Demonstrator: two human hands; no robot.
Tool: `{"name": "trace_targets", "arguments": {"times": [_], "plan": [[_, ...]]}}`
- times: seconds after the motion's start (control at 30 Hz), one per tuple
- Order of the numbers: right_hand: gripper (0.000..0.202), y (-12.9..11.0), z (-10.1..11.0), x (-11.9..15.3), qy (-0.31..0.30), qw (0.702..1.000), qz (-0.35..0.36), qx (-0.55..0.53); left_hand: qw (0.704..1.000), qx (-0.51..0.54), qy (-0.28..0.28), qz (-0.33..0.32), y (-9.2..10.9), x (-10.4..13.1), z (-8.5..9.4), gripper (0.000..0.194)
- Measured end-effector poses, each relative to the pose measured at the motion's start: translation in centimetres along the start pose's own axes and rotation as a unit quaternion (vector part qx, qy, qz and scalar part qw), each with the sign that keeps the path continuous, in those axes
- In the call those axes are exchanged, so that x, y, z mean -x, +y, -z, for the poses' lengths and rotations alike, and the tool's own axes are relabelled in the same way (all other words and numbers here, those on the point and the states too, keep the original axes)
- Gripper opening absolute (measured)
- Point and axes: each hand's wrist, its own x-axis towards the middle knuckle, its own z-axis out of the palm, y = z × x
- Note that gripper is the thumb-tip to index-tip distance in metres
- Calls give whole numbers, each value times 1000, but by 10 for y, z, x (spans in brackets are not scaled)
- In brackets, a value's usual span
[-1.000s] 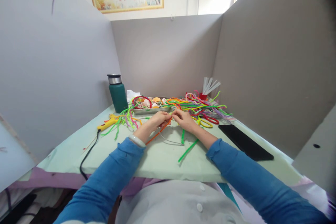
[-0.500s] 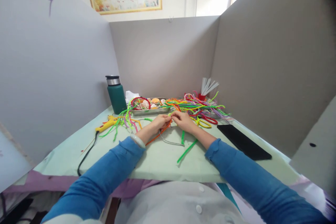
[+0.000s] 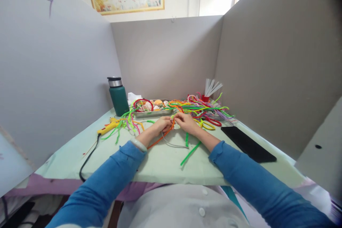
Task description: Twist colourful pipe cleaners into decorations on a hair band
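My left hand (image 3: 163, 124) and my right hand (image 3: 184, 122) meet over the middle of the table, fingertips nearly touching. Both pinch an orange pipe cleaner (image 3: 160, 142), whose tail slants down to the left below my left hand. A thin grey loop (image 3: 175, 145) hangs or lies just under my hands. Green pipe cleaner pieces (image 3: 190, 154) rest on the cloth near my right wrist. Small details between the fingertips are too fine to make out.
Behind my hands are a metal tray (image 3: 153, 114) of shells and a heap of coloured pipe cleaners (image 3: 203, 108). A green bottle (image 3: 118, 98) and yellow glue gun (image 3: 109, 127) stand or lie left; a black slab (image 3: 248, 144) lies right.
My left hand and forearm have shifted slightly to the left, and the orange tail has moved a little with them. My right hand stays almost in place.
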Motion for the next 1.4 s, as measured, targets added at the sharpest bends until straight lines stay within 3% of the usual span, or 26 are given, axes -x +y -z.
{"name": "trace_targets", "arguments": {"times": [0.17,0.33,0.6,0.8,1.03,1.4], "plan": [[17,1,-1,0,-1,1000,-6,6,977,-201,57,-40,1,0,-1,22],[16,1,-2,0,-10,1000,-5,7,904,-401,105,-102,-2,-4,2,27],[15,1,-2,0,-11,1000,-11,13,880,-444,99,-138,0,1,2,24],[15,1,-2,0,-7,1000,-18,9,882,-442,98,-131,1,0,3,28],[18,-1,0,0,-6,1000,-15,-9,908,-385,83,-141,3,0,4,36],[21,-3,2,1,-23,999,-17,-23,950,-294,81,-72,7,4,4,55]]}}
